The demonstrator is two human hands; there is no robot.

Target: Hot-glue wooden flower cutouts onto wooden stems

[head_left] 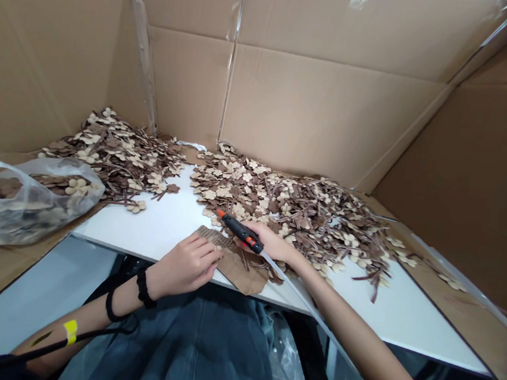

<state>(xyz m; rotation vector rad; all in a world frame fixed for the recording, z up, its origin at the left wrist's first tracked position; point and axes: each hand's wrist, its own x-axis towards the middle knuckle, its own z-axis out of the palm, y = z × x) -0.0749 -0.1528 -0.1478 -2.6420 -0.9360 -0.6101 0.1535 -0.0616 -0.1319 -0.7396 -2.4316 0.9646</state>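
Note:
My right hand (270, 241) is wrapped round a black hot glue gun (243, 233) with an orange nozzle, which points left and away from me. A white glue stick (279, 270) runs out of its back end along my forearm. Over a torn piece of brown cardboard (243, 271) at the table's near edge, my left hand (188, 263) is closed, fingertips pressed together. What those fingers pinch is too small to make out. Past the glue gun lies a heap of beige and brown flower-shaped pieces (254, 184), with thin brown strips among them.
Another flower heap (126, 154) lies at the back left. A clear plastic bag (32, 204) of flower pieces stands at far left. Tall cardboard walls (333, 108) close in the white table (164, 226) at the back and sides. A black cable (96, 335) runs along my left forearm.

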